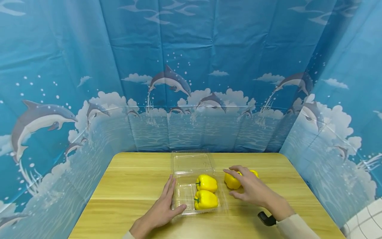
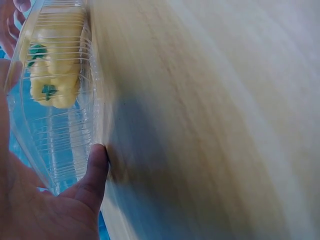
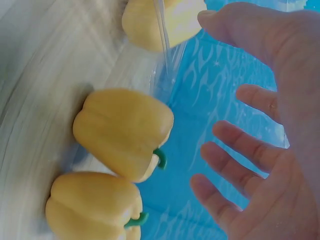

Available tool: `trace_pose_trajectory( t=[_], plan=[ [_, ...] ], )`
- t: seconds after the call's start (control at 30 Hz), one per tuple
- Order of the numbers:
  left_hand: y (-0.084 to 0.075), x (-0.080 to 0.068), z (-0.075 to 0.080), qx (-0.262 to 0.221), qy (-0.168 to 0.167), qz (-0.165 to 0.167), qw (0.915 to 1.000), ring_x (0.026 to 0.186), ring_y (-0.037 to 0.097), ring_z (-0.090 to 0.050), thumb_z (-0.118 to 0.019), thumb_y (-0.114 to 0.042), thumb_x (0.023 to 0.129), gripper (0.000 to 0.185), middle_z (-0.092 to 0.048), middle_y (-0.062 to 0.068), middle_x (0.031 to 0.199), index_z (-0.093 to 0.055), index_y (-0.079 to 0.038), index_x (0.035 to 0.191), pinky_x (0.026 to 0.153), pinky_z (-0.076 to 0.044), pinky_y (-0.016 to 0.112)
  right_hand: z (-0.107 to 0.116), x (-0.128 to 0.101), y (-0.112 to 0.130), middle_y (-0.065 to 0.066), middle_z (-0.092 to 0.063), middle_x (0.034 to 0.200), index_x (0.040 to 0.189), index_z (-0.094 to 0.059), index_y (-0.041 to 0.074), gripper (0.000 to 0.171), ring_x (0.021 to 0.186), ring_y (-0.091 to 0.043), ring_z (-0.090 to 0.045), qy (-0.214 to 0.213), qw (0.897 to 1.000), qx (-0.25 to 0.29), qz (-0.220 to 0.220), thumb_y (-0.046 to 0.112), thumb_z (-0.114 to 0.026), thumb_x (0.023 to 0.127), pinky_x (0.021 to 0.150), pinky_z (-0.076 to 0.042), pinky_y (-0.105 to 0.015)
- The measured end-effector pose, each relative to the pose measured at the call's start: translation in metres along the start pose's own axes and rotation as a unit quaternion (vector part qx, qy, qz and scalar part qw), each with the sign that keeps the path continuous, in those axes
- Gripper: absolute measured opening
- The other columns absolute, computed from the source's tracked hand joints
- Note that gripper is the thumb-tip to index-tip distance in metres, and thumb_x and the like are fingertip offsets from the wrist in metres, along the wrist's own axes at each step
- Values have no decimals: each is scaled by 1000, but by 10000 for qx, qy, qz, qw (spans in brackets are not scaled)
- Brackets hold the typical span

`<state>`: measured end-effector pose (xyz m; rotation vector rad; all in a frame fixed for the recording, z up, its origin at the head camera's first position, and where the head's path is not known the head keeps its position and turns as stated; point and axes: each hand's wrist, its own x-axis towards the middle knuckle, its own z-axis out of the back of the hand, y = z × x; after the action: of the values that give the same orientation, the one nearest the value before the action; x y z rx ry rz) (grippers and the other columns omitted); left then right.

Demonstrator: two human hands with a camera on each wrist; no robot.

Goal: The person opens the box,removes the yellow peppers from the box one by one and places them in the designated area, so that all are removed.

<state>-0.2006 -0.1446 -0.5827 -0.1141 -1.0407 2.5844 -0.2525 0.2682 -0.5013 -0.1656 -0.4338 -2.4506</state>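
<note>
A clear plastic clamshell box (image 1: 185,192) lies unfolded on the table, its lid (image 1: 192,163) laid back. Two yellow bell peppers, the rear one (image 1: 207,183) and the front one (image 1: 206,200), sit in its right half, green stems toward the left. My left hand (image 1: 161,207) rests along the box's left side with its fingers extended and thumb at the front edge. Just right of the box, my right hand (image 1: 252,187) hovers with spread fingers over two more bell peppers, one (image 3: 125,131) beside the other (image 3: 92,205). In the head view it partly covers both.
Everything stands on a light wooden table (image 1: 128,179). A blue dolphin-print curtain (image 1: 191,132) hangs close around its back and sides. Below my right wrist a black curved object (image 1: 266,219) shows, beside the sleeve.
</note>
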Motion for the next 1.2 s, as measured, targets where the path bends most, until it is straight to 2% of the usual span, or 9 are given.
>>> trace_pose_trajectory(
  t=[0.2, 0.47, 0.57, 0.73, 0.9, 1.1, 1.2],
  plan=[
    [1, -1, -2, -66, -32, 24, 10000, 178, 49, -27, -72, -62, 112, 120, 16, 10, 197, 5, -11, 188, 138, -40, 69, -4, 3, 11, -16, -63, 162, 172, -58, 24, 82, 137, -39, -70, -9, 9995, -11, 308, 33, -96, 100, 107, -64, -64],
    [2, 0, -3, -158, -87, 106, 9998, 180, 47, -22, -73, -62, 112, 120, 13, 15, 198, 3, -8, 188, 139, -38, 70, -9, 9, 21, -11, -64, 162, 174, -55, 28, 83, 139, -35, -70, 200, 9990, 34, 407, 33, -94, 101, 108, -64, -62],
    [2, 0, -2, -117, -97, 93, 9998, 181, 47, -21, -73, -63, 111, 120, 12, 16, 198, 2, -7, 188, 140, -36, 69, -9, 11, 24, -9, -64, 162, 174, -56, 25, 82, 138, -34, -71, 287, 9986, 72, 434, 34, -94, 101, 108, -65, -61],
    [1, 1, -1, -57, -106, 101, 9999, 179, 49, -25, -73, -64, 111, 121, 10, 16, 198, 0, -8, 188, 139, -37, 69, -10, 14, 30, -8, -65, 161, 173, -57, 21, 82, 137, -32, -72, 426, 9979, 121, 471, 37, -94, 102, 109, -65, -60],
    [2, 1, 0, -128, -74, 148, 9998, 176, 51, -34, -75, -66, 109, 124, 11, 15, 198, 1, -11, 189, 138, -39, 71, -13, 16, 35, -8, -65, 160, 174, -56, 22, 81, 135, -32, -73, 568, 9971, 198, 467, 40, -92, 104, 107, -66, -59],
    [4, 0, 0, -150, -13, 172, 9997, 179, 50, -25, -81, -69, 104, 132, 11, 15, 198, 3, -13, 189, 139, -37, 70, -19, 19, 41, -6, -66, 155, 172, -57, 21, 78, 129, -26, -74, 608, 9961, 246, 585, 48, -89, 106, 101, -68, -49],
    [4, 0, 0, -165, 22, 172, 9997, 178, 49, -29, -84, -66, 102, 134, 12, 14, 198, 4, -14, 189, 138, -39, 70, -21, 21, 43, -4, -66, 152, 171, -59, 21, 77, 125, -23, -73, 645, 9956, 294, 618, 50, -88, 106, 99, -68, -44]
  ],
)
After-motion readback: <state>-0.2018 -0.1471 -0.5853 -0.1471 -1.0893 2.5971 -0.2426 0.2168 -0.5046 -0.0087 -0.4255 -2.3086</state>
